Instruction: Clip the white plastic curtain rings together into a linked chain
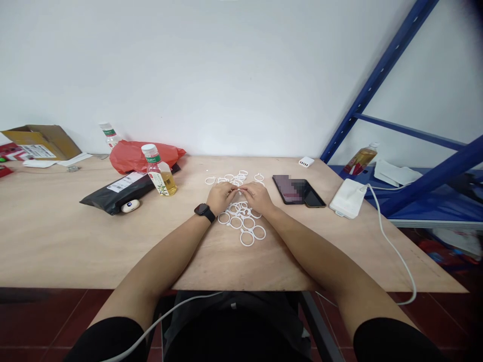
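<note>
Both hands meet over the middle of a plywood table [75, 236]. My left hand [221, 196], with a black watch on its wrist, and my right hand [257, 195] are closed in a pinch on a small white plastic ring [238, 189] held between them. Under and just before the hands lies a linked string of white rings [247, 227]. Several loose white rings [237, 177] are scattered just beyond the fingers.
Two dark phones [297, 190] and a white power bank [348, 198] with a cable lie to the right. On the left are a bottle of yellow drink [161, 172], a black parcel bag [121, 190], a red bag [141, 154] and a cardboard box [41, 141]. Blue shelving [411, 186] stands right.
</note>
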A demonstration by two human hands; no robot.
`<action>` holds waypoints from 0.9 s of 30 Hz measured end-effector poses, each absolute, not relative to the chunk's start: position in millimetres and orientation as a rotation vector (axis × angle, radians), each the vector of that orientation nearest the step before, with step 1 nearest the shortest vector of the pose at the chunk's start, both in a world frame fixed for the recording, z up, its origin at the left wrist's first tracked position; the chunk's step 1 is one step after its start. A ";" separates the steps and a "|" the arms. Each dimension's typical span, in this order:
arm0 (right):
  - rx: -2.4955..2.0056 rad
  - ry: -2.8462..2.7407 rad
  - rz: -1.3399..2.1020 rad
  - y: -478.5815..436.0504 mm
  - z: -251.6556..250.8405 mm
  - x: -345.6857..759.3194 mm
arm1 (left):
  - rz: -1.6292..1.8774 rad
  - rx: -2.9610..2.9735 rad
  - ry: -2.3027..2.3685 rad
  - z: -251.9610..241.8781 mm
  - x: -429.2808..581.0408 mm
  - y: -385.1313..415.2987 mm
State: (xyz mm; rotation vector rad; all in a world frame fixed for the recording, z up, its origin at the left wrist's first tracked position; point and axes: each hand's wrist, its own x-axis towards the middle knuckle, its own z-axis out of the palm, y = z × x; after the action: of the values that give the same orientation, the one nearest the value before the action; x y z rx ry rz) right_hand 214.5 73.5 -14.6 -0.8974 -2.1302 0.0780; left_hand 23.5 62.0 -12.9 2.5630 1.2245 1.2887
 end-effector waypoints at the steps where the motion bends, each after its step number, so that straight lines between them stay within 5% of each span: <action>1: -0.919 -2.130 0.068 73.6 -14.7 214.0 | 1.299 2.556 1.241 -12.3 23.7 61.5; 9: -0.753 -2.317 0.032 70.2 -9.9 212.2 | 1.261 2.382 1.410 -11.4 22.4 60.9; 13: -1.009 -2.160 0.012 79.2 -11.4 218.3 | 0.972 2.360 1.412 -13.9 25.1 60.7; 20: -1.626 -1.982 0.013 108.3 -26.5 254.6 | 0.953 2.353 1.350 -11.7 26.2 56.9; 27: -1.581 -2.101 -0.017 100.4 -27.7 243.2 | 1.039 2.294 1.298 -9.4 26.8 55.0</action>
State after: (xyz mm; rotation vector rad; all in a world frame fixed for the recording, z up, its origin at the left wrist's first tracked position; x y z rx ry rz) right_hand 243.2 100.4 -27.7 -1.5809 -2.1008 -0.0173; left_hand 26.8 55.0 -9.4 2.2936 1.2977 1.0391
